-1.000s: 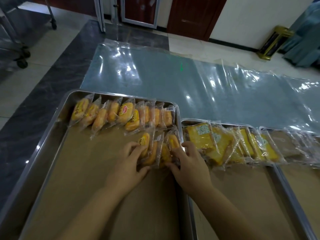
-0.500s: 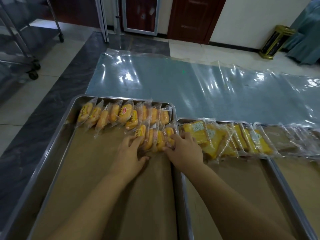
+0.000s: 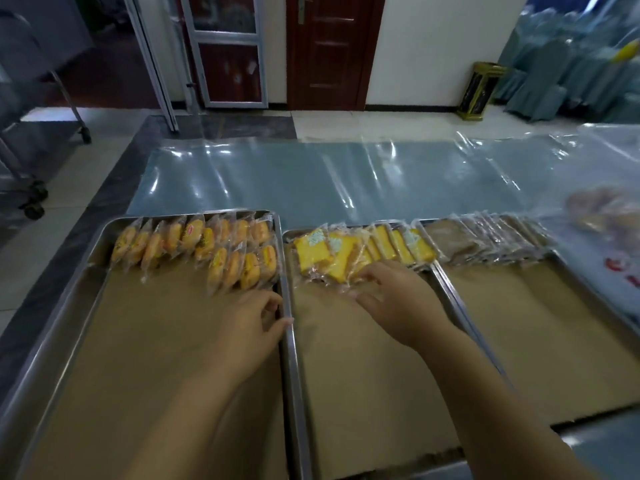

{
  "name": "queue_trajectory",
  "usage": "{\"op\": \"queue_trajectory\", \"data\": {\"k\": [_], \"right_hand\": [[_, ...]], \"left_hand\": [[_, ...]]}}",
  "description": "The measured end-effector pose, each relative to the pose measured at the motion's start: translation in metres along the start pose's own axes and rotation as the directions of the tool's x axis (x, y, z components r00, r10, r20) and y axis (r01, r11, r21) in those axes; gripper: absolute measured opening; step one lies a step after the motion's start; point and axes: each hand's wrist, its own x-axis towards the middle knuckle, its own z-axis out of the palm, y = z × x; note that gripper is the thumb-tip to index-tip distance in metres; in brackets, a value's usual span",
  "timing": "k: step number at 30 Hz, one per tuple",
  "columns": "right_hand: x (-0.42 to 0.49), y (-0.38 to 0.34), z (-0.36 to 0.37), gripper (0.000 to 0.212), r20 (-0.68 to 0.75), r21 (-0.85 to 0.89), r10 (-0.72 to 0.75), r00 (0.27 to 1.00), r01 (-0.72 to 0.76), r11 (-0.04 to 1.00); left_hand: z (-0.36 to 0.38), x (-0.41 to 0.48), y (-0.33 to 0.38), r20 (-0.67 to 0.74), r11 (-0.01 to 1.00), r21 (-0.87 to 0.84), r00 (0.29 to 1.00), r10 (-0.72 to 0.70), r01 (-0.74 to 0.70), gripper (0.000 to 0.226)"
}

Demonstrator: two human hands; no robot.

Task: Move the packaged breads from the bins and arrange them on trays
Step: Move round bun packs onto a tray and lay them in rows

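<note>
Three steel trays lined with brown paper lie side by side. The left tray [image 3: 62, 317] holds two rows of small round packaged breads [image 3: 221, 247] at its far end. The middle tray [image 3: 298, 375] holds yellow sliced packaged breads [image 3: 322, 251]. The right tray [image 3: 460, 306] carries brown packaged breads [image 3: 491, 240]. My left hand [image 3: 249, 327] hovers over the left tray's right rim, fingers loosely curled, holding nothing. My right hand [image 3: 398, 299] reaches over the middle tray with its fingertips on the yellow packs.
A clear plastic sheet [image 3: 311, 178] covers the table beyond the trays. A blurred bag of buns [image 3: 606, 209] sits at the far right. A wheeled metal rack [image 3: 31, 133] stands on the floor at the left, doors and a gold bin [image 3: 481, 91] behind.
Both hands have left the small round breads. My right hand moved right to the yellow packs in the middle tray, and my left hand drew back to the tray rim. The view tilted up.
</note>
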Motion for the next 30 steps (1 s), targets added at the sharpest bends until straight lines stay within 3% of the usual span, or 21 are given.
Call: {"op": "queue_trajectory", "data": {"k": [6, 13, 19, 30], "right_hand": [[-0.072, 0.07, -0.065, 0.031, -0.04, 0.057, 0.033, 0.999, -0.031, 0.998], [-0.161, 0.172, -0.136, 0.034, 0.011, -0.018, 0.03, 0.999, -0.03, 0.999], [-0.215, 0.258, -0.197, 0.029, -0.018, -0.096, 0.06, 0.998, -0.062, 0.993], [-0.22, 0.377, -0.312, 0.026, -0.113, -0.194, 0.122, 0.986, -0.142, 0.971]], "left_hand": [[0.048, -0.029, 0.091, 0.01, 0.997, -0.014, 0.997, 0.08, -0.08, 0.023], [0.128, -0.07, 0.193, -0.004, 0.997, -0.014, 0.997, 0.079, -0.079, 0.019], [0.189, -0.089, 0.283, 0.063, 0.982, 0.05, 0.982, 0.181, -0.184, 0.016], [0.238, -0.035, 0.403, 0.084, 0.925, -0.041, 0.921, 0.381, -0.379, 0.027]]}}
